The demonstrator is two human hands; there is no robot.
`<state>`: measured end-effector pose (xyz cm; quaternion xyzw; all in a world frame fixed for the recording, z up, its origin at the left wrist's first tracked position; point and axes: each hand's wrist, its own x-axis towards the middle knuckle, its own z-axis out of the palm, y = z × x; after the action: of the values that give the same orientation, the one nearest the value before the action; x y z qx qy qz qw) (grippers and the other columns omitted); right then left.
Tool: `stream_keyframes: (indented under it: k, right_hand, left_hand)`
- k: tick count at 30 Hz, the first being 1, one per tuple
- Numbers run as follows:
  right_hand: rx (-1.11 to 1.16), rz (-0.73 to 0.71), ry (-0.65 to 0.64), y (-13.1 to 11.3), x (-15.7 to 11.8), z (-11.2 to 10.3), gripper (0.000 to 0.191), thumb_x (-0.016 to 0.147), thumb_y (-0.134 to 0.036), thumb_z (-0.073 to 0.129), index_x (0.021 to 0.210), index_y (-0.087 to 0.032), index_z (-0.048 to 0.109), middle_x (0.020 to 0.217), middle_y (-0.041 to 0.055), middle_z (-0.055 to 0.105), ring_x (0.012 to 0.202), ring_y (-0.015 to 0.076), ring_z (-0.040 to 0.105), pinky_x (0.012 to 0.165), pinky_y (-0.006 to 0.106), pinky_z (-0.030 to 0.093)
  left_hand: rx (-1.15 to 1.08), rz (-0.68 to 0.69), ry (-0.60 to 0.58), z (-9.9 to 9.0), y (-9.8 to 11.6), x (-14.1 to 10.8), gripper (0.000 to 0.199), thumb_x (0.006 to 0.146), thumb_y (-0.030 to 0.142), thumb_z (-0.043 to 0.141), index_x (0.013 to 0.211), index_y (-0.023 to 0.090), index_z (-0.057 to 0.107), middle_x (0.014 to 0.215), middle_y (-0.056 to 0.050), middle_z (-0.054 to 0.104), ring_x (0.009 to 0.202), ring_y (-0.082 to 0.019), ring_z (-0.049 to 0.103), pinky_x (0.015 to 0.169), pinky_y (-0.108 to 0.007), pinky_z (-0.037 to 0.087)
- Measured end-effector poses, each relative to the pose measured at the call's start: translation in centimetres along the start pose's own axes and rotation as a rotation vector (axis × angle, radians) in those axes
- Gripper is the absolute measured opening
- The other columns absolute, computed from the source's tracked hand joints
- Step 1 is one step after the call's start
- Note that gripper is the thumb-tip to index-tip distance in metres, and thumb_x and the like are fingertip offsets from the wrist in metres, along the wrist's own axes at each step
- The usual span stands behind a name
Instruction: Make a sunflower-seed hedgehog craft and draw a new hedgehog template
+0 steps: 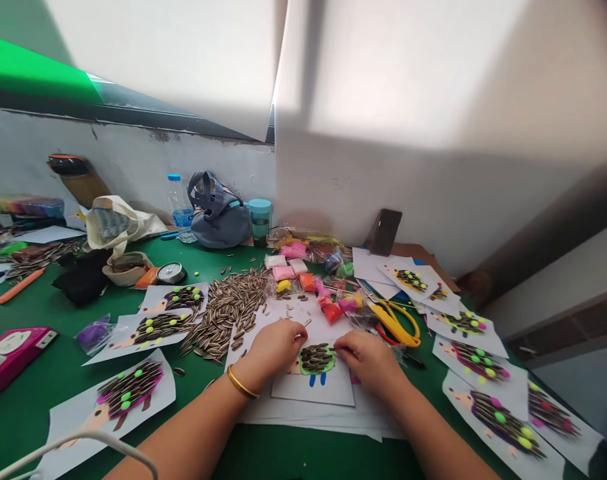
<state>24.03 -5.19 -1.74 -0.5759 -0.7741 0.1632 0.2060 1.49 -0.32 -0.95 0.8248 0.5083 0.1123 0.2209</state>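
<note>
A white card lies in front of me with a hedgehog picture on it, its green body covered in striped sunflower seeds, with two blue legs below. My left hand, with a gold bangle at the wrist, is at the picture's upper left; its thumb and fingers pinch a small seed. At the body's right edge, my right hand has its thumb and fingertips pressed together against the seeds; whatever is between them is too small to make out. A pile of sunflower seeds spreads left of the card.
Finished-looking hedgehog cards lie at left and more cards at right. Yellow scissors and clay packets sit beyond my hands. A phone leans on the wall, near a cup. A white cable crosses the lower left.
</note>
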Motion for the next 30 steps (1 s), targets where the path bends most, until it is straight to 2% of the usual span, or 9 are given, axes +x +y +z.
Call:
stream_keyframes:
  k: [5,22,30]
  right_hand:
    - [0.002,-0.042,0.04,0.1,0.0,0.3,0.018,0.086,-0.018,0.058,0.087,-0.025,0.075,0.09,0.0035,0.07,0.087,0.0196,0.064,0.078,0.031,0.048]
    - [-0.104,-0.07,0.014,-0.2,0.2,0.9,0.019,0.086,-0.013,0.061,0.087,-0.024,0.076,0.088,0.0037,0.071,0.085,0.0193,0.064,0.079,0.031,0.046]
    - [-0.085,-0.104,0.041,-0.1,0.3,1.2,0.019,0.086,-0.013,0.061,0.085,-0.024,0.075,0.085,0.0034,0.07,0.083,0.0192,0.063,0.078,0.031,0.046]
  left_hand:
    - [0.003,0.01,0.005,0.0,-0.1,-0.1,0.027,0.088,0.029,0.051,0.098,0.027,0.076,0.1,-0.006,0.076,0.093,-0.025,0.067,0.079,-0.031,0.046]
    - [0.016,-0.005,-0.003,0.2,0.1,-0.1,0.025,0.086,0.024,0.053,0.097,0.027,0.075,0.097,-0.007,0.075,0.091,-0.025,0.067,0.079,-0.031,0.045]
    - [0.022,0.0,0.001,0.3,0.0,0.0,0.025,0.085,0.022,0.053,0.097,0.027,0.075,0.096,-0.006,0.075,0.092,-0.025,0.067,0.08,-0.031,0.045]
